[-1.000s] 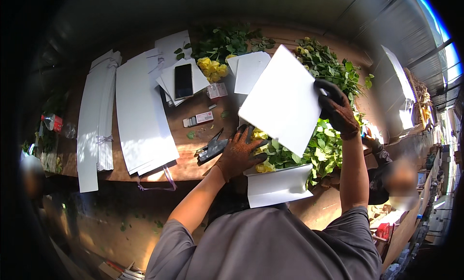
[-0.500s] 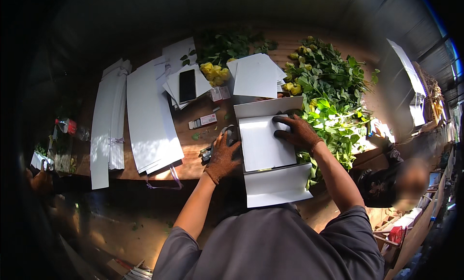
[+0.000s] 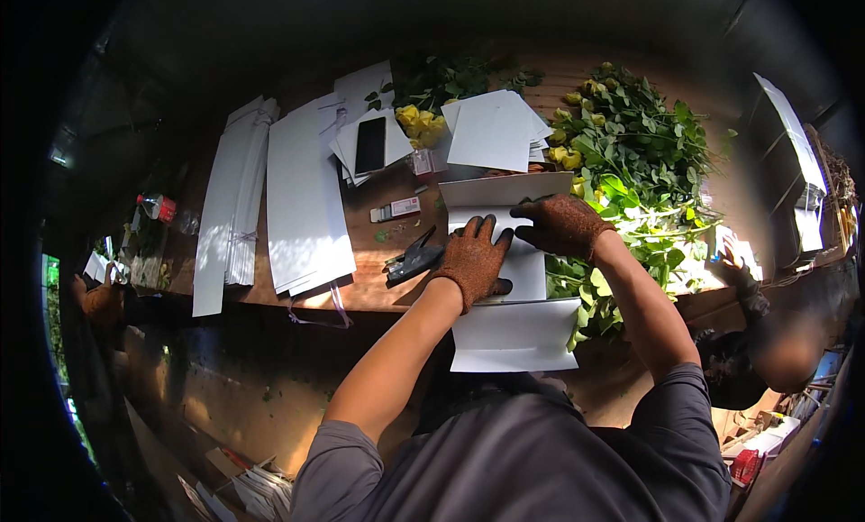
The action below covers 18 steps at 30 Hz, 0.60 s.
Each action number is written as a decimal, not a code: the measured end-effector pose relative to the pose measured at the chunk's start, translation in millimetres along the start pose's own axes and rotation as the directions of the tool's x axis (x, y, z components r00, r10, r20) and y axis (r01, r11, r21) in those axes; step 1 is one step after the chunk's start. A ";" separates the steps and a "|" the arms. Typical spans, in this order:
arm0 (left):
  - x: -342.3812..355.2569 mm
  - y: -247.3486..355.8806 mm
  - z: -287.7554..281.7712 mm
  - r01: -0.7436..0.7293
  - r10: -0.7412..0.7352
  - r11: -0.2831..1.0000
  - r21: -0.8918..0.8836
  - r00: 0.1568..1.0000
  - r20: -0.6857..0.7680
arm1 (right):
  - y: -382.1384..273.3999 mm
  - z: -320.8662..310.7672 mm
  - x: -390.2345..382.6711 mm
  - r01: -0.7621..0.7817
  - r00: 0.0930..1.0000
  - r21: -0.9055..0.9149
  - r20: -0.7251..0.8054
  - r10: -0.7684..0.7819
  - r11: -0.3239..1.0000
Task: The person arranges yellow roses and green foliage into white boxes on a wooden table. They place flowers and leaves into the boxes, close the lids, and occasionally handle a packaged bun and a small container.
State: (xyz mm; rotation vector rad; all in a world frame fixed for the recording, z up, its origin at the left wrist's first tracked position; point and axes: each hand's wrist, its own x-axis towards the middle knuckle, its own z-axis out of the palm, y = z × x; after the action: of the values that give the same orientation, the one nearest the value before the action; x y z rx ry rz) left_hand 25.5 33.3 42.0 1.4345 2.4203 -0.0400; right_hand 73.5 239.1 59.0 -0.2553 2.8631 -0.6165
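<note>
A white card [image 3: 527, 279] lies at the table's front edge, its back flap [image 3: 505, 191] tilted up and its front flap [image 3: 515, 337] hanging over the edge toward me. My left hand [image 3: 475, 262], in a brown glove with dark fingertips, presses flat on the card's middle with fingers spread. Just right of it, my gloved right hand [image 3: 568, 224] is over the card's far right part, fingers bent but apart, with nothing visible in them. A black stapler [image 3: 414, 259] sits on the table left of my left hand.
Yellow roses with green leaves [image 3: 644, 143] cover the right side. White sheets [image 3: 491, 132] are stacked behind the card. A phone [image 3: 370, 145] rests on smaller cards. Long white boards [image 3: 306, 197] lie left, beside a small box [image 3: 395, 209]. Another person's hand [image 3: 734, 251] is at right.
My left hand has moved right, from beside the card onto its middle, uncovering the stapler. My right hand has lifted slightly and bent its fingers. The whole view has shifted a little.
</note>
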 end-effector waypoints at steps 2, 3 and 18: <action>-3.3 2.9 1.5 0.009 -0.010 0.997 0.078 1.000 0.016 | -21.4 -27.5 18.0 0.041 0.963 0.035 -0.266 -0.030 0.999; -1.5 3.8 5.1 0.004 -0.004 0.997 0.072 1.000 -0.009 | -17.6 -29.0 31.0 0.110 0.905 -0.075 -0.405 -0.131 0.991; -3.9 13.3 15.3 0.042 -0.044 0.999 -0.023 0.996 -0.079 | -3.1 14.4 43.4 0.320 0.894 -0.267 -0.234 -0.383 0.909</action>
State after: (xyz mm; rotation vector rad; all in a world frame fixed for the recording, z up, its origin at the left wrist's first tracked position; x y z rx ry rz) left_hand 42.7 33.6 30.5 1.4004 2.5074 0.0328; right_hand 35.4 221.6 40.5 -0.8032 3.1920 -0.4145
